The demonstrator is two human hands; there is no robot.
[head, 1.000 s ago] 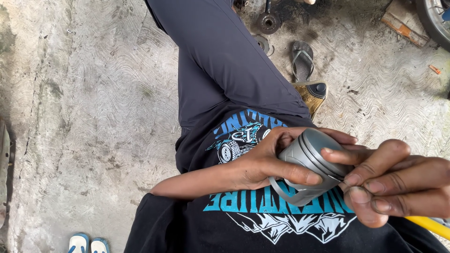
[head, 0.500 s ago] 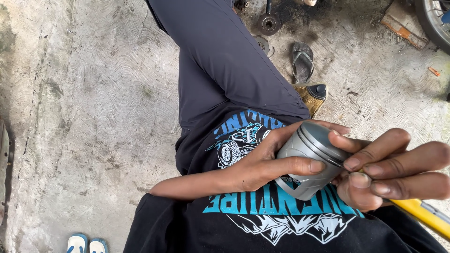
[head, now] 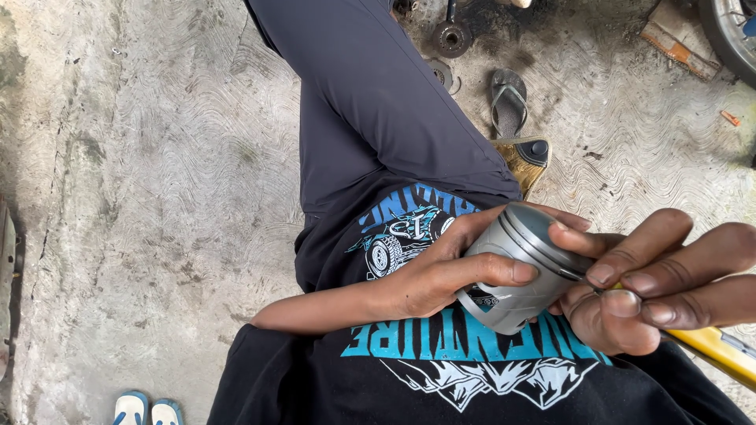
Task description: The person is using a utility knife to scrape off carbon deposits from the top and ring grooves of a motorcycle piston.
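A grey metal piston with grooves around its crown is held over my lap, against my black shirt with its blue print. My left hand wraps around the piston's skirt, thumb across the side. From the right, my right hand pinches at the grooved top edge with its fingertips. The same hand also holds a yellow-handled tool, whose tip is hidden between the fingers and the piston.
My leg in dark trousers stretches out over the rough concrete floor. Beyond it lie a grey flip-flop, a wooden block, round metal parts, a brick piece and a tyre. Blue-white sandals sit bottom left.
My right hand's fingers have shifted along the piston's grooved top edge, and the piston has turned slightly in my left hand. The yellow tool handle now shows lower right.
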